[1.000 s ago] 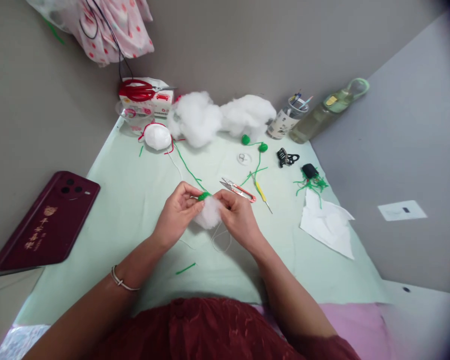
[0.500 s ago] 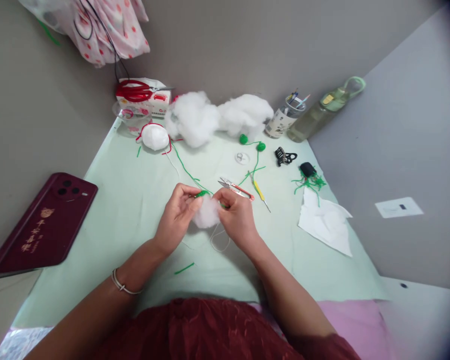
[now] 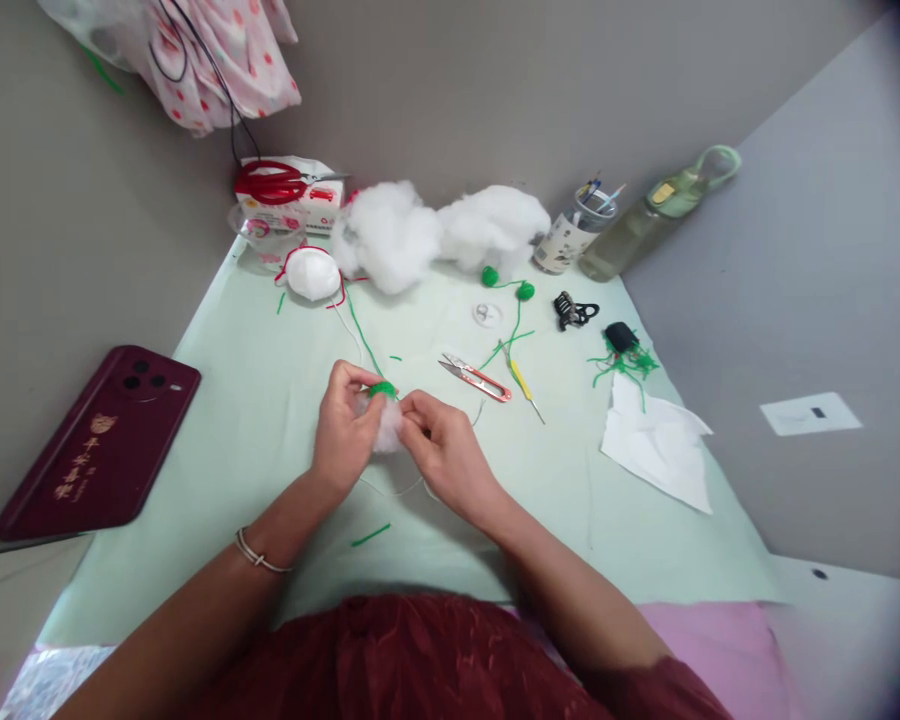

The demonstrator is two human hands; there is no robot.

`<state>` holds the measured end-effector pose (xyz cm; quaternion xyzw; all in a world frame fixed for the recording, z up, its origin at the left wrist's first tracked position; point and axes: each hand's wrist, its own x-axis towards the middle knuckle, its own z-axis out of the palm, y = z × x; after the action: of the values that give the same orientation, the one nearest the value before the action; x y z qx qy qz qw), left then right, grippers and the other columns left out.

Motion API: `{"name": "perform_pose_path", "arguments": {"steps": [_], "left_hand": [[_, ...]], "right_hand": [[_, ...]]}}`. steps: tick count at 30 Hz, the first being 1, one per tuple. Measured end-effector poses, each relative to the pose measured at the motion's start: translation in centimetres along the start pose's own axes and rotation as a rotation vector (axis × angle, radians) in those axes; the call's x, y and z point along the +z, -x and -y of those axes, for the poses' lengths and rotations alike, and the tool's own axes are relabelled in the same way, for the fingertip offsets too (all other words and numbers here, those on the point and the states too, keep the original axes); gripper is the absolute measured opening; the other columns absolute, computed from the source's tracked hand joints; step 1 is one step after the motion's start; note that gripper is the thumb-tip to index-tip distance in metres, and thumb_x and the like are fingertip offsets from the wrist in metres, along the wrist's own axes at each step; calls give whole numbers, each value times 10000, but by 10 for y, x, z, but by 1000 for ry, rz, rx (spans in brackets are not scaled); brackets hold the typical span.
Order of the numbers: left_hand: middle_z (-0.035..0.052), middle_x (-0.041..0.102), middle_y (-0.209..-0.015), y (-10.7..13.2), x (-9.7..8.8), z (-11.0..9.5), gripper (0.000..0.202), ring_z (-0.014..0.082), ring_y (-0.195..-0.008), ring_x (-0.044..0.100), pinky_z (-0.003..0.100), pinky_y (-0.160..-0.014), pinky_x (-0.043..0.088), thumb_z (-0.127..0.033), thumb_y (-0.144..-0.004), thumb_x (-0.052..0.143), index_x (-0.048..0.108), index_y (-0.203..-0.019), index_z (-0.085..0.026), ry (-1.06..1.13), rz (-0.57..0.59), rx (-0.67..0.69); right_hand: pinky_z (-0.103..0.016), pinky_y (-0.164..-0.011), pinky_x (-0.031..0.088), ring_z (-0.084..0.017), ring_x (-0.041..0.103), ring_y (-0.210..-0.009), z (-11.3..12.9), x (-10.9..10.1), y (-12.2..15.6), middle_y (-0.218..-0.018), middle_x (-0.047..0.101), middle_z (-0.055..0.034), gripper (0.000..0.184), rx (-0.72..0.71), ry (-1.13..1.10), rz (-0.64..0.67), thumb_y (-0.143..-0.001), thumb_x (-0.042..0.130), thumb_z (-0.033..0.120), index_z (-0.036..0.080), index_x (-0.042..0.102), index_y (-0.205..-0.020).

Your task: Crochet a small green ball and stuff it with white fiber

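Between thumb and fingers, my left hand [image 3: 347,425] grips a small green crocheted piece [image 3: 381,389], with a tuft of white stuffing [image 3: 386,428] pressed below it. My right hand [image 3: 442,440] pinches the right edge of that tuft. Its fingertips touch the fluff close to the left thumb. A green strand [image 3: 361,325] runs from the piece back toward the white yarn ball [image 3: 313,273]. Just beyond my right hand lie red-handled thread snips [image 3: 476,378] and a yellow crochet hook [image 3: 523,388]. Fingers partly cover the green piece.
Two heaps of white stuffing [image 3: 394,235] sit along the back wall, beside a pen jar [image 3: 570,235] and a green bottle [image 3: 649,225]. Red scissors [image 3: 270,183] rest on a packet. At right are a black hair clip [image 3: 572,311] and white paper [image 3: 656,445]; a maroon phone [image 3: 101,440] is at left.
Both hands have shifted slightly left with the green piece and stuffing. The snips are now fully uncovered. More of the green piece shows, and a short green snippet lies apart behind the hands.
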<state>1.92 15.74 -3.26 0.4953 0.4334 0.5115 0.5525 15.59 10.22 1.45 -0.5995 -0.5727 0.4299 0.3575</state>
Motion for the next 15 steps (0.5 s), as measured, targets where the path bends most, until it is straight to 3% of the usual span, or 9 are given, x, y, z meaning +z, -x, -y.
{"name": "perform_pose_path", "arguments": {"steps": [2, 5, 7, 9, 11, 13, 15], "left_hand": [[-5, 651, -892, 1, 1, -2, 240, 175, -783, 631, 308, -721, 500, -269, -819, 719, 527, -961, -248, 48, 33, -17], [21, 698, -951, 3, 3, -5, 270, 181, -790, 664, 311, -701, 528, -358, -871, 706, 497, -1011, -257, 118, 90, -40], [30, 707, -972, 5, 5, -7, 269, 176, -788, 665, 300, -685, 525, -378, -886, 716, 516, -1015, -253, 140, 104, -49], [27, 704, -954, 7, 5, -7, 263, 170, -781, 661, 289, -676, 515, -369, -879, 744, 548, -1003, -244, 147, 110, -54], [20, 699, -926, 9, 5, -7, 253, 171, -799, 667, 287, -697, 513, -346, -866, 772, 574, -979, -234, 150, 107, -52], [20, 705, -913, 9, 4, -7, 240, 179, -837, 683, 293, -733, 520, -330, -868, 776, 579, -962, -231, 157, 96, -42], [25, 719, -935, 9, 4, -6, 234, 185, -874, 696, 304, -771, 530, -323, -872, 772, 577, -964, -232, 169, 79, -24]], "right_hand": [[-278, -646, 359, -134, 452, -616, -4, -6, -4, -639, 508, 55, 148, -28, 2, -45, -937, 559, 286, 212, 643, -840], [-320, -794, 432, -186, 592, -868, -7, -21, -9, -881, 674, -30, 177, -154, 28, -180, -893, 692, 329, 223, 680, -751], [-342, -853, 466, -210, 628, -1000, -5, -29, -9, -1022, 717, -61, 247, -193, -125, -162, -886, 719, 361, 223, 640, -697], [-329, -762, 499, -192, 661, -902, -2, -32, -8, -1017, 729, -64, 314, -142, -369, -65, -902, 684, 407, 223, 560, -679], [-292, -599, 460, -130, 600, -653, 0, -33, -7, -979, 728, -40, 303, -56, -520, -19, -894, 674, 428, 232, 510, -732], [-271, -549, 412, -79, 489, -545, 0, -32, -8, -1053, 726, -25, 238, -26, -467, -86, -860, 722, 397, 234, 550, -863], [-265, -605, 416, -83, 489, -597, -1, -30, -9, -1019, 715, -13, 222, -49, -305, -118, -844, 744, 346, 221, 605, -964]]}}
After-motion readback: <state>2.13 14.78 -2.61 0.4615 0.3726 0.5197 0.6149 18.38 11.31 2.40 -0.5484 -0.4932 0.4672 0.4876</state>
